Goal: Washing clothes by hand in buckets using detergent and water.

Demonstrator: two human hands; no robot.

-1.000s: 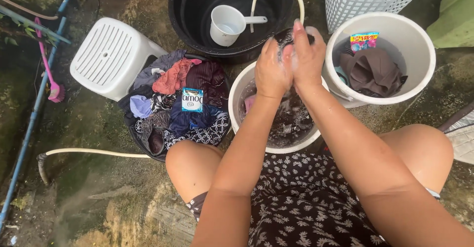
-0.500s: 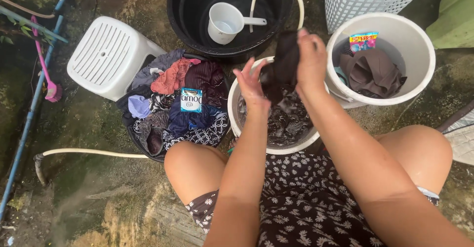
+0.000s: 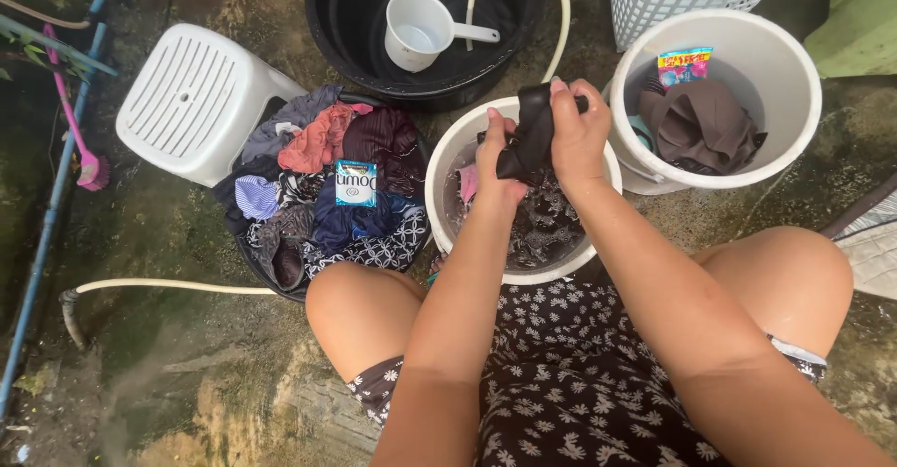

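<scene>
Both hands' fingers [image 3: 561, 89] close on the dark cloth [image 3: 531, 135], its length hanging down from them toward the white basin [image 3: 448, 154].

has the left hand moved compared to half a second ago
Yes. The left hand has closed onto the dark cloth, nearer the right hand, above the white wash bucket.

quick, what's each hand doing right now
Left hand: closed on the dark wet cloth over the white bucket.
Right hand: closed on the same cloth.
</scene>
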